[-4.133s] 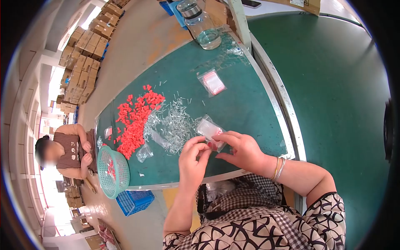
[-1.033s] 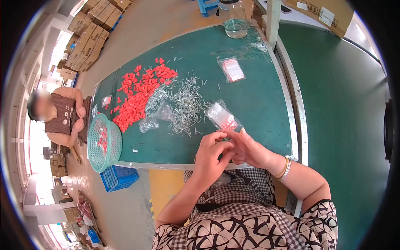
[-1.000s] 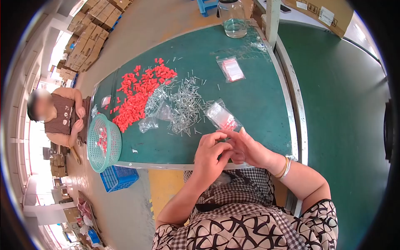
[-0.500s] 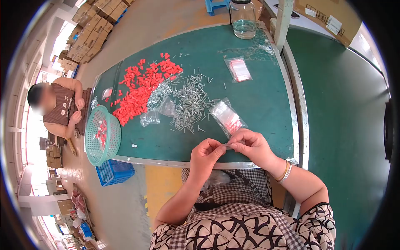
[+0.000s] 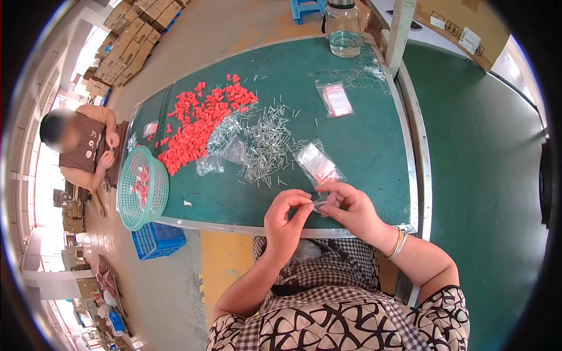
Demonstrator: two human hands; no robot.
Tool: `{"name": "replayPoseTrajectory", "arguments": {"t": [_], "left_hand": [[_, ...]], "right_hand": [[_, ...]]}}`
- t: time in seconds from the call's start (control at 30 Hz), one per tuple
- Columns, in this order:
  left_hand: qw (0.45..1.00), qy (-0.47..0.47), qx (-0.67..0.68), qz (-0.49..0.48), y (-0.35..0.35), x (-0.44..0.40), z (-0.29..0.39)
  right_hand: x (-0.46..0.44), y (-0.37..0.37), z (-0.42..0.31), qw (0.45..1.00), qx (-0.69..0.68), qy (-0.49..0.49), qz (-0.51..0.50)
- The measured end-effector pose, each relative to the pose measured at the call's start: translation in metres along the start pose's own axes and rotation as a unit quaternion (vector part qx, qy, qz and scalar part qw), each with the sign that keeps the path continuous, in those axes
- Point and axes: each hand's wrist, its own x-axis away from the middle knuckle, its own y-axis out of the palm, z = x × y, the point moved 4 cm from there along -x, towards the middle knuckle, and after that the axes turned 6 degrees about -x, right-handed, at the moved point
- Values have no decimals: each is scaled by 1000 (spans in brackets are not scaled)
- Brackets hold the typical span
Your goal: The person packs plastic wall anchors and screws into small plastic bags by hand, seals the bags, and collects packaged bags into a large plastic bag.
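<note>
My left hand (image 5: 288, 217) and my right hand (image 5: 350, 212) pinch a small clear plastic bag (image 5: 319, 205) between them, near the table's front edge. What the bag holds is too small to tell. Just beyond my fingers lies a stack of clear bags with white and red on them (image 5: 317, 162). Left of it spreads a pile of metal screws (image 5: 266, 146), beside a heap of red plugs (image 5: 190, 137). Two crumpled clear bags (image 5: 211, 165) rest at the near side of these piles. Farther back is another bag pack (image 5: 335, 100).
A green basket (image 5: 157, 190) with bagged red pieces stands at the table's left corner, above a blue crate (image 5: 157, 240). A glass bottle (image 5: 344, 35) stands at the back. Across the table's left end sits a co-worker (image 5: 88, 143). A metal post (image 5: 400, 35) rises at the back right.
My hands have drawn slightly apart, and the small bag between them now shows more. Earlier the fingers were bunched closer together. The view has shifted. The co-worker's head has turned.
</note>
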Motion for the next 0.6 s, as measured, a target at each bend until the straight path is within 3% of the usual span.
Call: {"name": "replayPoseTrajectory", "arguments": {"t": [0.1,0.2,0.3,0.4,0.53,0.6], "left_hand": [[1000,22,-1,3,0,0,0],[994,79,-65,-28,-1,-2,7],[981,121,-135,-65,1,-4,18],[983,105,-133,-73,2,-5,21],[994,-4,-32,-107,5,0,3],[997,-29,-3,-75,2,3,-8]], "right_hand": [[1,0,1,999,25,-22,-1],[2,5,-27,947,226,-223,60],[5,4,-29,885,336,-320,41],[6,5,-28,897,323,-300,26],[3,1,-13,963,202,-180,22],[2,0,-8,983,146,-113,25]]}}
